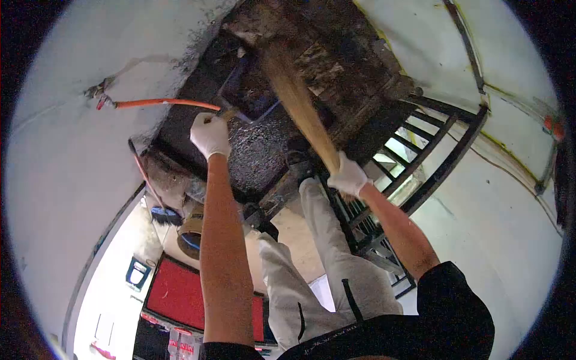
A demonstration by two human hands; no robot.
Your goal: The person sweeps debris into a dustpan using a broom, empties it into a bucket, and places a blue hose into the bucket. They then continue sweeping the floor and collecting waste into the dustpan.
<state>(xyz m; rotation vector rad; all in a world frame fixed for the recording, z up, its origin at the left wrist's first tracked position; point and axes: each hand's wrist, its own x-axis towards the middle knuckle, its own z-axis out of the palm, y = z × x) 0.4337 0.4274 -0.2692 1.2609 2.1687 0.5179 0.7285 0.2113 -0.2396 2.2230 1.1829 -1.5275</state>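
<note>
My right hand (349,175), in a white glove, is closed around the narrow end of a straw broom (300,111). The broom slants up and away over the dark, dirty floor, and its far end is smeared by motion. My left hand (210,134), also gloved, is closed around a short brown handle (228,114). This handle seems to join a dark dustpan with a blue edge (264,115), which lies just beyond the hand. Dirt and the broom's blur make the inside of the pan hard to make out.
An orange hose (162,102) runs from a wall tap to near my left hand. Black metal railing (414,157) stands at right. A blue-bristled brush (165,216) leans at left. My shoes (298,159) are at the step edge, near dark wet grit (255,159).
</note>
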